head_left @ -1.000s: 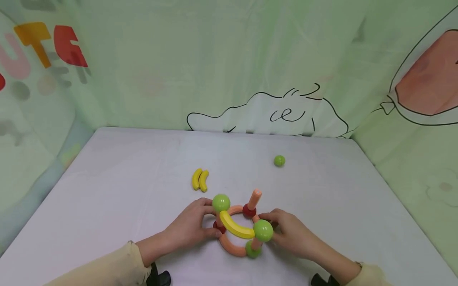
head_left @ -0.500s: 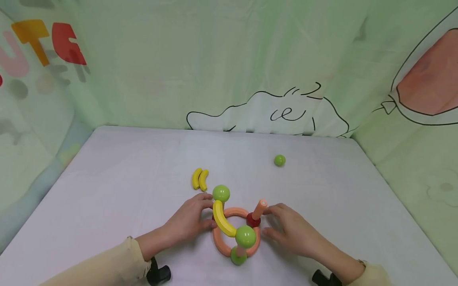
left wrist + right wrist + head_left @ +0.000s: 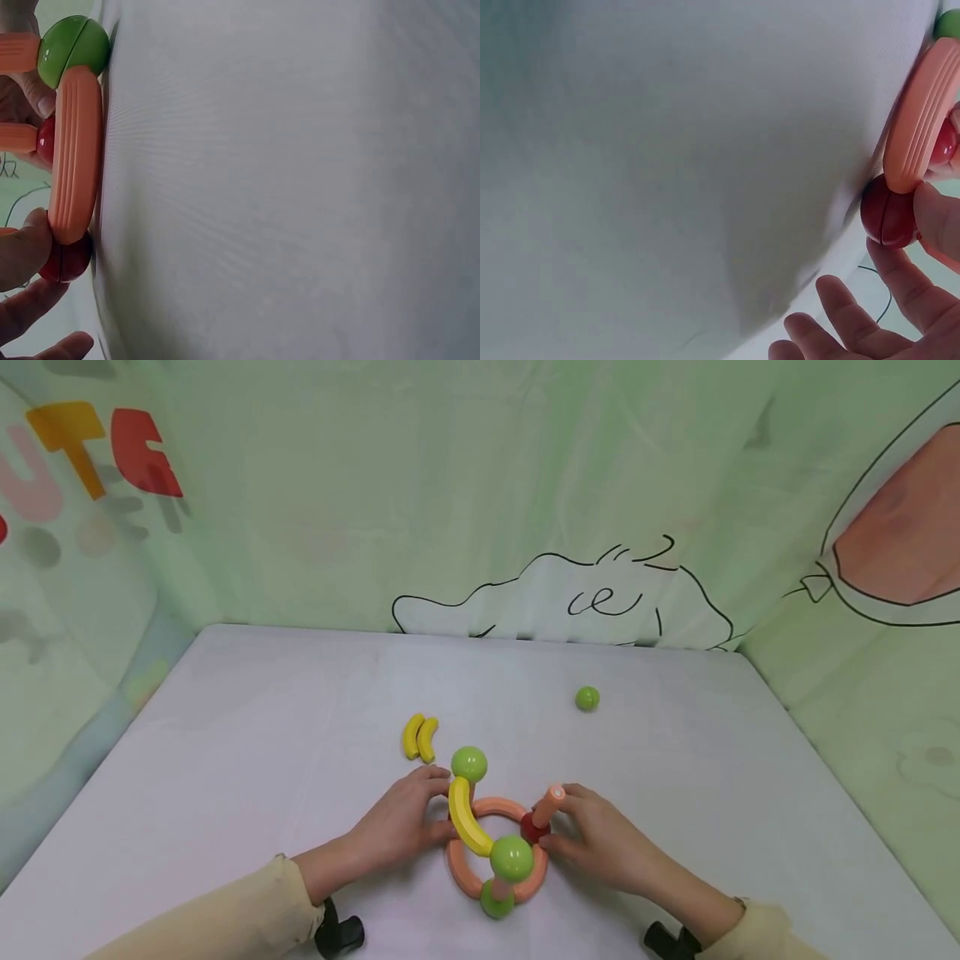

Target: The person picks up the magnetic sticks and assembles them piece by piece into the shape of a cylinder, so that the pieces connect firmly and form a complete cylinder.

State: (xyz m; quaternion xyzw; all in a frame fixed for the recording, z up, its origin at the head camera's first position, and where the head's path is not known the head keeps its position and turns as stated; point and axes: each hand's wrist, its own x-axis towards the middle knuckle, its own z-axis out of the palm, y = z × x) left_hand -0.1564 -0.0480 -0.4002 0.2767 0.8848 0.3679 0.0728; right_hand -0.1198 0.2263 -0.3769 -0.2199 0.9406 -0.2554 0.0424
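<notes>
A toy frame of balls and sticks stands on the white table. Its base is a ring of curved orange sticks (image 3: pixel 498 807) joined by red and green balls. One curved yellow stick (image 3: pixel 468 818) bridges two raised green balls (image 3: pixel 512 858). At the ring's left, my left hand (image 3: pixel 397 822) pinches a red ball (image 3: pixel 71 259) between thumb and finger. My right hand (image 3: pixel 611 843) has thumb and index finger on another red ball (image 3: pixel 889 217) at the right, its other fingers spread. From that ball rises an orange post (image 3: pixel 550 804) with a bare top.
Two loose yellow curved sticks (image 3: pixel 418 738) lie side by side beyond the left hand. Farther back, to the right, is a loose green ball (image 3: pixel 587 698). Printed green cloth (image 3: pixel 480 485) hangs behind the table.
The frame has turned clockwise seen from above: its front green balls went left, the bare post came nearer. My right hand came off the ring, then took hold at the right red ball.
</notes>
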